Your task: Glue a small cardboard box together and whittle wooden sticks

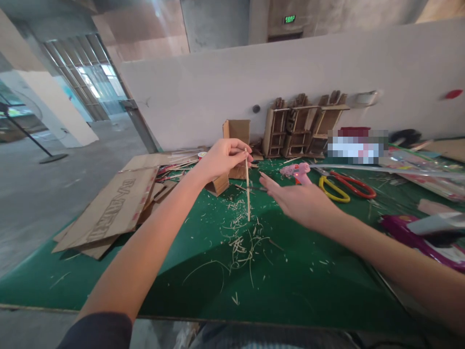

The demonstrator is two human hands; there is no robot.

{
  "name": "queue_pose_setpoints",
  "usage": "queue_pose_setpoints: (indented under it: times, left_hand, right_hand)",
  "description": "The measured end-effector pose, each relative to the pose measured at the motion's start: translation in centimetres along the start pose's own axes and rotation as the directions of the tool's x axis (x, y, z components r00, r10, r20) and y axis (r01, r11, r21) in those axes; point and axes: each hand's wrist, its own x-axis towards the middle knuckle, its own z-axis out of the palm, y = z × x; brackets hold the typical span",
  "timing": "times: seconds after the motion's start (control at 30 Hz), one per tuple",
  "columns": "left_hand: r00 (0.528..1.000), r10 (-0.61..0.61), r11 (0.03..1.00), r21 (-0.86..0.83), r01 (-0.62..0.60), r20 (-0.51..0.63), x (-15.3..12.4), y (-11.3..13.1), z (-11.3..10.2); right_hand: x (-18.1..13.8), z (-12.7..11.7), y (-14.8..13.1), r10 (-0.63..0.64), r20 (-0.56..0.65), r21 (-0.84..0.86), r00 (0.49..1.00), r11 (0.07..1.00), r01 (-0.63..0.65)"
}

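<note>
The stick [248, 198] extended from our left hand's [225, 156] pinching fingertips; our right hand's [300, 202] grip we couldn't tell.

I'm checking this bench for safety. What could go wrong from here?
The left hand holds the thin stick near its top end, so the lower part might swing or snap if pushed. A dark strip shows between the stick and the right hand; if it is a blade, which I cannot tell, it could nick a finger. The pink glue gun is close behind the right hand and might be knocked.
</note>
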Motion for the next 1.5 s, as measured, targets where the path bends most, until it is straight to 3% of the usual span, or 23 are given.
queue_pose_setpoints:
  times: [0.1, 0.27, 0.5, 0.63, 0.73, 0.83, 0.97, 1.1, 1.3, 1.5]
  left_hand:
    - [0.999, 0.035, 0.999, 0.008, -0.036, 0.012, 0.0, -0.3, -0.1]
    - [1.000, 0.003, 1.000, 0.019, -0.004, 0.012, 0.0, 0.1, 0.1]
    - [1.000, -0.026, 0.999, 0.022, 0.026, -0.002, -0.1, 0.2, -0.1]
    - [1.000, -0.009, 1.000, 0.023, 0.009, 0.019, -0.1, 0.1, -0.3]
    - [1.000, -0.023, 0.999, 0.030, 0.023, 0.007, -0.1, 0.1, -0.2]
    - [0.999, -0.033, 0.999, 0.033, 0.032, 0.004, -0.1, 0.1, -0.2]
    - [1.000, -0.001, 0.999, 0.034, 0.001, 0.008, -0.1, 0.1, -0.2]
    - [1.000, 0.003, 0.999, 0.042, -0.004, 0.019, -0.2, 0.2, -0.2]
    - [0.999, 0.023, 0.999, 0.038, -0.024, 0.044, -0.1, 0.2, -0.1]
    - [1.000, -0.026, 0.998, 0.054, 0.025, 0.006, -0.3, 0.8, -0.1]
  right_hand:
    - [1.1, -1.4, 0.7, 0.066, -0.091, -0.064, 0.994, 0.995, -0.072]
    - [1.6, -1.4, 0.8, 0.043, 0.031, 0.004, 0.999, 0.999, -0.043]
    - [-0.8, 2.9, -1.3, -0.212, 0.150, 0.080, 0.966, 0.976, 0.202]
    - [-1.6, 4.3, -2.1, -0.202, 0.154, 0.066, 0.967, 0.979, 0.194]
    - [-1.4, 3.4, -1.8, -0.202, 0.164, 0.065, 0.966, 0.979, 0.194]
    - [-0.6, 1.4, -0.9, -0.123, 0.166, 0.053, 0.978, 0.992, 0.116]
    - [0.8, -1.1, 0.5, -0.005, 0.027, 0.013, 1.000, 1.000, 0.005]
    - [2.0, -1.7, 1.0, 0.013, -0.056, -0.039, 0.998, 0.999, -0.015]
    - [2.0, -0.7, 0.8, 0.036, 0.005, 0.003, 0.999, 0.999, -0.036]
    - [-0.4, 2.6, -1.1, -0.173, 0.132, 0.069, 0.976, 0.984, 0.165]
